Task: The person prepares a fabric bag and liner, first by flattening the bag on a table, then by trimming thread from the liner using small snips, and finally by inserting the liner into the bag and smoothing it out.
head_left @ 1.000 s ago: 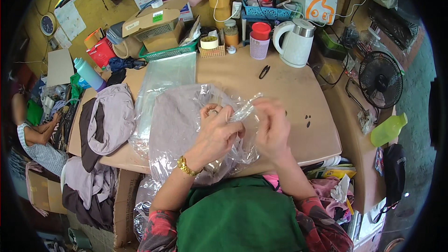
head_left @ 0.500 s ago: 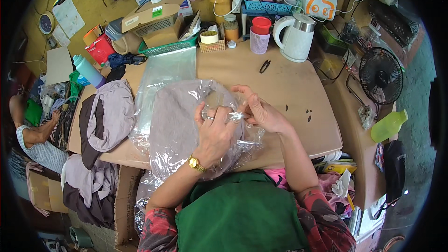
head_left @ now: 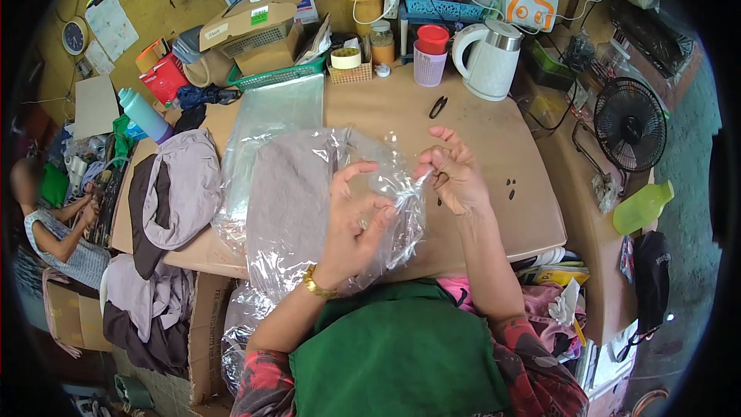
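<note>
A clear plastic bag (head_left: pixel 309 208) with a folded grey garment (head_left: pixel 289 193) inside lies on the wooden table (head_left: pixel 494 131) in front of me. My left hand (head_left: pixel 353 224) rests on the bag's right part and pinches its crumpled open end. My right hand (head_left: pixel 454 174) is just to the right of it, pinching the tip of the same plastic edge, other fingers spread.
A stack of flat clear bags (head_left: pixel 274 112) lies behind the packed one. Grey garments (head_left: pixel 181 185) drape over the table's left edge. A white kettle (head_left: pixel 490 58), cups, boxes, black clippers (head_left: pixel 438 106) stand at the back. A fan (head_left: pixel 629 123) is right; a person (head_left: pixel 54 216) sits left.
My hands have drawn apart: the right hand moved right, away from the left, stretching the bag's open end between them. The left hand shifted slightly lower on the bag.
</note>
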The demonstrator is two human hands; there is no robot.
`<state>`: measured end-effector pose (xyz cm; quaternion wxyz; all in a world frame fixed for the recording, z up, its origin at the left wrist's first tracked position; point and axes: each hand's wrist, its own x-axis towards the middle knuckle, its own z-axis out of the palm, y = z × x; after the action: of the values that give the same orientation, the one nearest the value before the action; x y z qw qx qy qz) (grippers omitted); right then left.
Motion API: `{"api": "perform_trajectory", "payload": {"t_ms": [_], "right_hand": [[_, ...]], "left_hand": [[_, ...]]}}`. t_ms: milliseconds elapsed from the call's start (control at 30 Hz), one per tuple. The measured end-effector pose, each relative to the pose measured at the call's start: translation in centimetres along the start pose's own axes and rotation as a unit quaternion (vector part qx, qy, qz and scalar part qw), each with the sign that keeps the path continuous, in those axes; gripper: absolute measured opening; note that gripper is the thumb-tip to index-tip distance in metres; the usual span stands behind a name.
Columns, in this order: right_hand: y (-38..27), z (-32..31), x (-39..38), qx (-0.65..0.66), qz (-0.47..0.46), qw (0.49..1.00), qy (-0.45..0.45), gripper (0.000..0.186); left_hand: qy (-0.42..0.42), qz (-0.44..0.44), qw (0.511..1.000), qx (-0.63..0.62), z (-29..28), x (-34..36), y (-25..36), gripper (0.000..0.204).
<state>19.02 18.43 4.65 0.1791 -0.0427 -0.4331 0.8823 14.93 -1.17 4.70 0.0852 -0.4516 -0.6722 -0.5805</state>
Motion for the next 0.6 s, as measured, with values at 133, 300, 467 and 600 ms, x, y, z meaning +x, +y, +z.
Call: {"api": "perform_trajectory", "payload": {"t_ms": [133,300,467,600], "right_hand": [[1.2,-0.5,-0.6,-0.008,-0.065,0.996,-0.064,0.034],[1.3,2.3,-3.0,-0.509,-0.390,0.746,-0.178,0.013],[3.4,2.9,-3.7,-0.355,-0.260,0.894,-0.086,0.011],[3.1,1.8,-3.5,-0.203,-0.180,0.962,0.016,0.021]], "left_hand": [[-0.021,-0.135,0.978,-0.159,-1.4,-0.7,-0.6,0.011],[-0.045,0.024,0.991,0.123,-2.6,1.0,2.5,0.017],[0.015,0.070,0.984,0.165,1.4,0.8,2.8,0.045],[-0.078,0.033,0.966,0.244,2.3,-2.0,-2.6,0.052]]}}
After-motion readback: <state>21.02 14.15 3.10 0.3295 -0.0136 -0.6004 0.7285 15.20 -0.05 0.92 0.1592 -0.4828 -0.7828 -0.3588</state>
